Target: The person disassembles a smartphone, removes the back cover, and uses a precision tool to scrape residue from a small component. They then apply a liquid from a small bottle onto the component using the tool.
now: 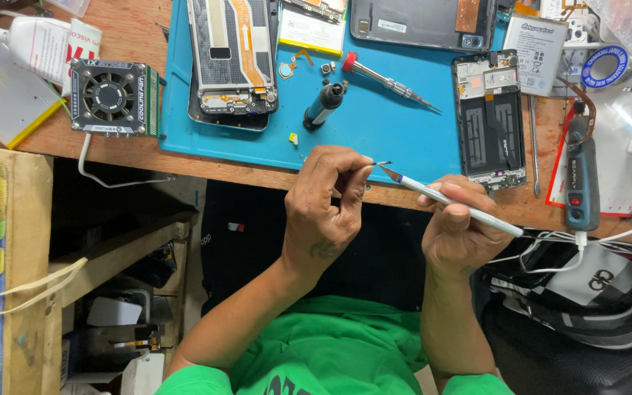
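R hand (456,219) gripped white craft knife (453,200) like pen, over worktop (140,150) edge. L hand (329,192) pinched tiny part (382,163) at blade tip, fingers closed. Best: keep blade steady, tiny strokes, cut away from fingers. Open phone (490,117) lay nearby on blue mat (374,124).

One camera, worn on the person's head, looking down

It looks steeply down from above and sits close, so the left hand (327,208) and the right hand (459,230) fill the middle of the picture. Past the fingers (356,172), toward the top edge, lies the table (133,150) with its blue mat (374,124). Nearer than the fingers, at the bottom edge, the person's own green shirt (330,351) shows. There is only this one view, so no part is shared with another.
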